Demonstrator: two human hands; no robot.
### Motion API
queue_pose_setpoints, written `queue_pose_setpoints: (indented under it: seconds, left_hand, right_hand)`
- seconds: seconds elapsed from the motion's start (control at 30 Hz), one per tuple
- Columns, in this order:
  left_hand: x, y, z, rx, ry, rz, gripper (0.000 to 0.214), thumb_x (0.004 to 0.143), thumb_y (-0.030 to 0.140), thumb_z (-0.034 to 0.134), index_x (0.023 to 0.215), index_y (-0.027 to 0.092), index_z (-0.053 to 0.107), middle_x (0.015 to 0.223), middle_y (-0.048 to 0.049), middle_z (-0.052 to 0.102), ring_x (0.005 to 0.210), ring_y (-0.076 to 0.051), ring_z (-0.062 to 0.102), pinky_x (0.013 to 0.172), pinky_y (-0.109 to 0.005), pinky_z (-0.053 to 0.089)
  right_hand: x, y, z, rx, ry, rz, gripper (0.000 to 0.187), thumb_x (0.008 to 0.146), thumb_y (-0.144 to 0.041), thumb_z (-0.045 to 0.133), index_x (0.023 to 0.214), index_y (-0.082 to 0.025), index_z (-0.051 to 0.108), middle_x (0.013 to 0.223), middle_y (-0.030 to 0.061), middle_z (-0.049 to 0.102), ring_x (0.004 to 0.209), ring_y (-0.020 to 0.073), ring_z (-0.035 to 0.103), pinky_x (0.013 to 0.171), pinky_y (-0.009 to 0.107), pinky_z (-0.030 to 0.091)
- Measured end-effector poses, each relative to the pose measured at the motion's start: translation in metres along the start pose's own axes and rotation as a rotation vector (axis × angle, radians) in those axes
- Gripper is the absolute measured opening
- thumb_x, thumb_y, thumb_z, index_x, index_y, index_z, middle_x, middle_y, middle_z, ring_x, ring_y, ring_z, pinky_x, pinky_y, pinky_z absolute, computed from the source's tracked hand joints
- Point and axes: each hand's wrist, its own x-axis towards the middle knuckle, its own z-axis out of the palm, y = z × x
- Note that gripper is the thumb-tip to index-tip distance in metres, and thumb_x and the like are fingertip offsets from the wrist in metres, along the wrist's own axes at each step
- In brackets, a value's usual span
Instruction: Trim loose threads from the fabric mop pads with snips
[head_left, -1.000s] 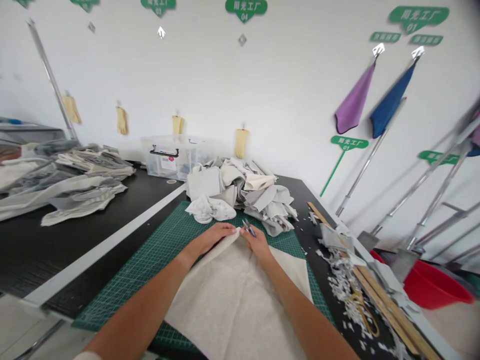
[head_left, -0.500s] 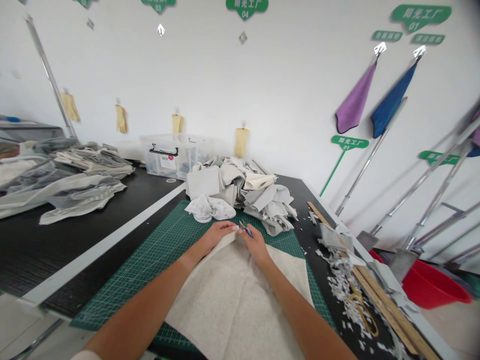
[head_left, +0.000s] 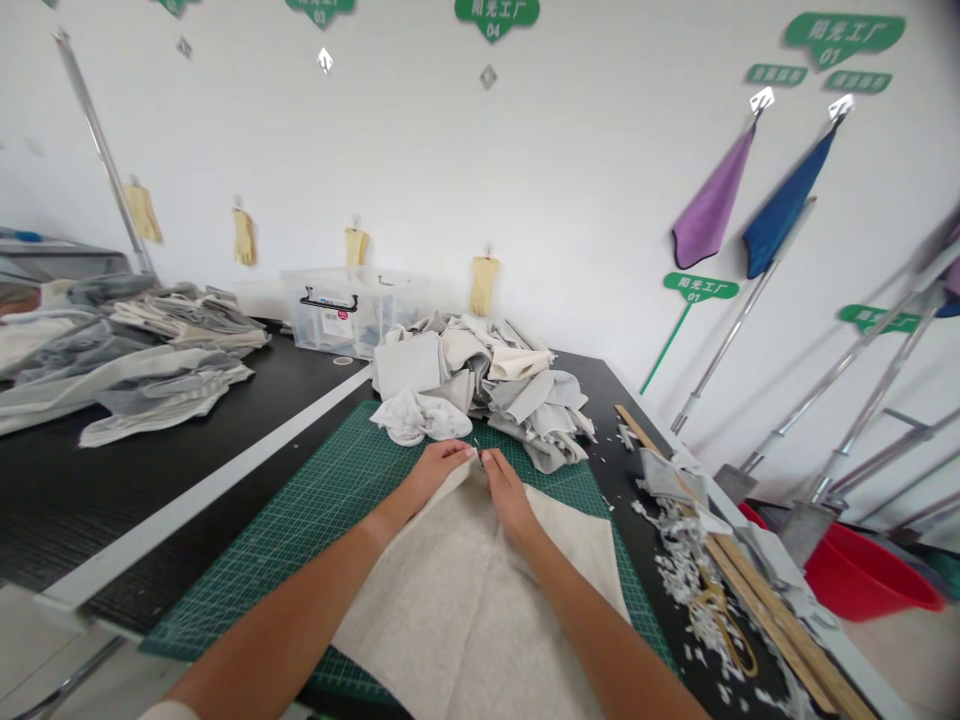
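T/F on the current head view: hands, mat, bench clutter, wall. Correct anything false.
1. The left hand and right hand are at the far edge of the pale cloth. True.
2. The cutting mat under the cloth is red. False: the cutting mat is green.
3. Gold-handled scissors lie among white scraps. True.
4. The clear bin stands right of the central fabric pile. False: the clear bin is on its left.
5. A purple towel hangs on the wall. True.
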Motion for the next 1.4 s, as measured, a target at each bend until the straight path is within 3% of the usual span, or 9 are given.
queue_pose_setpoints:
  seconds: [0.2, 1.03, 1.4]
  left_hand:
    - [0.0, 0.0, -0.002, 0.027, 0.032, 0.023, 0.041, 0.083, 0.052, 0.064, 0.092, 0.013, 0.074, 0.085, -0.0052, 0.072, 0.078, -0.019, 0.062, 0.073, -0.028, 0.046]
    - [0.004, -0.012, -0.002, 0.022, 0.027, 0.027, 0.035, 0.081, 0.044, 0.067, 0.096, 0.014, 0.076, 0.096, -0.0085, 0.075, 0.089, -0.022, 0.066, 0.085, -0.031, 0.048]
    - [0.005, -0.01, -0.003, 0.052, 0.028, 0.029, 0.036, 0.081, 0.046, 0.066, 0.095, 0.014, 0.076, 0.09, -0.0077, 0.075, 0.084, -0.022, 0.065, 0.08, -0.03, 0.048]
  right_hand:
    - [0.0, 0.0, -0.001, -0.113, -0.022, -0.022, 0.038, 0.099, -0.056, 0.041, 0.096, -0.025, 0.061, 0.085, -0.0021, 0.059, 0.08, 0.0165, 0.054, 0.076, 0.026, 0.039]
    - [-0.003, -0.001, -0.003, -0.262, -0.101, -0.021, 0.033, 0.1, -0.053, 0.039, 0.108, -0.028, 0.059, 0.082, -0.0025, 0.063, 0.073, 0.0172, 0.057, 0.067, 0.026, 0.036]
    - [-0.001, 0.002, -0.001, -0.324, -0.096, -0.03, 0.032, 0.1, -0.052, 0.038, 0.109, -0.029, 0.057, 0.08, -0.0026, 0.062, 0.069, 0.0178, 0.058, 0.065, 0.026, 0.035]
